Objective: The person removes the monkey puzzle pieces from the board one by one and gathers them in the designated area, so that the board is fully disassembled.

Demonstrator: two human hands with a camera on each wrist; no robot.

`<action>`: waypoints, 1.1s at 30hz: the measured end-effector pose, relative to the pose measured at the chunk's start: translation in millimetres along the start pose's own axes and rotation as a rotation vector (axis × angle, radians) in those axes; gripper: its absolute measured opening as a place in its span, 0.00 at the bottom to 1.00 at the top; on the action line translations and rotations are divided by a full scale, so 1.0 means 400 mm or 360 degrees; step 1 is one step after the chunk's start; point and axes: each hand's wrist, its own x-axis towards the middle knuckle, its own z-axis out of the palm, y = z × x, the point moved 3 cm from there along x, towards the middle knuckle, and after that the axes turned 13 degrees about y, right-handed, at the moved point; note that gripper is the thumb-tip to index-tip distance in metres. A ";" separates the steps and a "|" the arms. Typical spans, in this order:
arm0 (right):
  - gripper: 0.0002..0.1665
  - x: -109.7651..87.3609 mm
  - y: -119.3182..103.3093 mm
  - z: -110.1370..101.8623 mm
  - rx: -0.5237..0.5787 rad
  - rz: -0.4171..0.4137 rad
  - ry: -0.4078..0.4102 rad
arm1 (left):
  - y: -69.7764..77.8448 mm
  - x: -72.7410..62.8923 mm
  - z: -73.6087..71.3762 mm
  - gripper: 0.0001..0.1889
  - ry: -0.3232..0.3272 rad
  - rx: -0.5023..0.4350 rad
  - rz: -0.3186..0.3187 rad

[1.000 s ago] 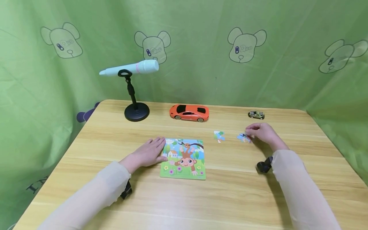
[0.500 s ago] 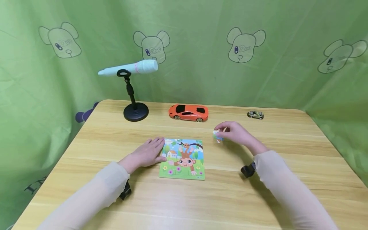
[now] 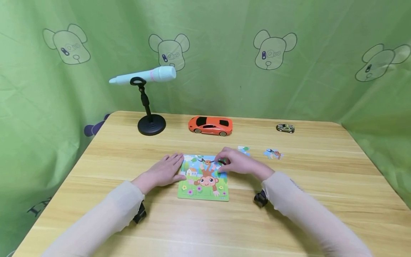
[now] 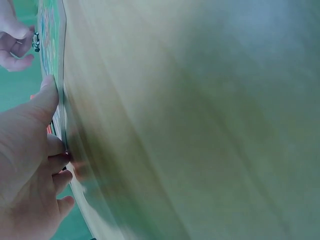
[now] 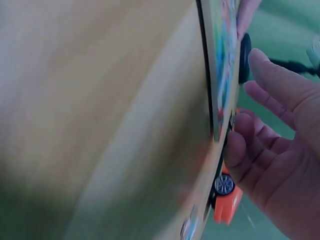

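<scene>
A square jigsaw puzzle point(image 3: 202, 192) with a monkey hanging from a branch lies on the wooden table. My left hand point(image 3: 165, 171) rests along its left edge, thumb on the board and fingers straight at the upper left corner; the left wrist view has the thumb point(image 4: 45, 100) over the rim. Over the upper right corner is my right hand point(image 3: 237, 161), fingers loosely bent. In the right wrist view its thumb stands apart from the fingers with nothing between. Two loose puzzle pieces lie to the right: a blue-green piece point(image 3: 244, 149), partly hidden by that hand, and a branch-patterned piece point(image 3: 273, 154).
Along the back of the table point(image 3: 179, 232) stand an orange toy car point(image 3: 211, 126), a small patterned toy car point(image 3: 285, 128) and a light blue microphone point(image 3: 144, 76) on a black stand point(image 3: 151, 125). A green curtain point(image 3: 218, 89) with bear-head outlines hangs behind.
My right hand has moved left, from the branch-patterned piece past the blue-green piece to the puzzle's upper right corner. Both pieces stay on the table. The left hand has stayed in place.
</scene>
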 end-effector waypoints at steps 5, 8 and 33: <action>0.16 0.009 -0.015 0.029 -0.0117 -0.0012 -0.0069 | 0.018 -0.006 -0.028 0.40 -0.0037 -0.0001 -0.0029; 0.15 0.012 -0.022 0.038 -0.0147 -0.0023 -0.0072 | 0.018 -0.006 -0.027 0.40 -0.0035 0.0000 -0.0028; 0.12 0.003 -0.035 0.053 -0.0097 0.0097 0.0070 | 0.013 -0.004 -0.025 0.40 -0.0026 0.0004 -0.0022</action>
